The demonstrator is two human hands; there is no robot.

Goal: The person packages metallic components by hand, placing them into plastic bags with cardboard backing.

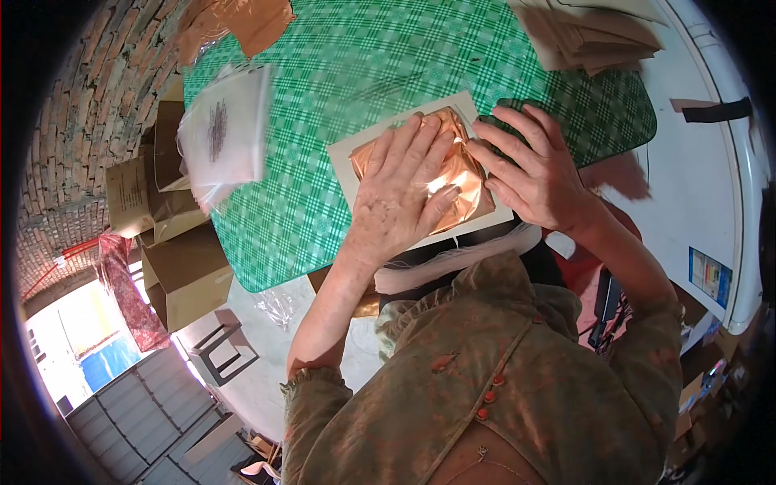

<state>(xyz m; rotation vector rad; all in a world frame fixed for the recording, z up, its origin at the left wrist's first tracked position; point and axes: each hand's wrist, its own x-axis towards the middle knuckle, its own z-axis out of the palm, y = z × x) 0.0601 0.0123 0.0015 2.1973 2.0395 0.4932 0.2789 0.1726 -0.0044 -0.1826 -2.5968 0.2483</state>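
Slightly spread left fingers point(418, 152) touch coppery foil point(467, 175), right fingers point(495, 163) its edge.

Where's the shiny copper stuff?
In the head view, the shiny copper sheet lies on the pale board, under the left hand, with the right hand at its right edge.

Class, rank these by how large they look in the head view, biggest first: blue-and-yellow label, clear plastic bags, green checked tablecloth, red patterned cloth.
1. Green checked tablecloth
2. Clear plastic bags
3. Red patterned cloth
4. Blue-and-yellow label

This ranks apparent size only; distance from the camera may mislead about real size.
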